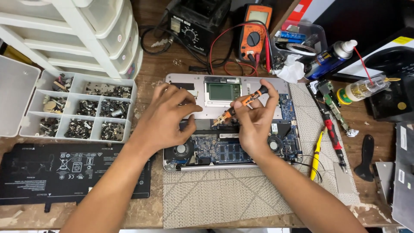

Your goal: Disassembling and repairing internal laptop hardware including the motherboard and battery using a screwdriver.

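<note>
**Opened laptop, screwdriver on the board**

Forearms enter from the bottom edge over a woven mat (224, 194). Right hand (254, 121) pinches an orange-and-black screwdriver (241, 103), tip angled down onto the opened laptop (228, 146) mid-desk. Left hand (166, 118) rests fingers curled on the chassis, bracing it; whether it holds anything, cannot tell. Judgement: screwdriver light, stiff, best held at the knurled handle; exposed board fragile, so hold the laptop by its metal edges. Screw organiser (82, 108) and flat black battery (73, 172) lie left.

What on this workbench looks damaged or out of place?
The table's front edge is chipped, showing pale patches. A crumpled tissue lies behind the opened laptop, and a black battery pack lies loose beside it. Otherwise nothing looks spilled.
</note>
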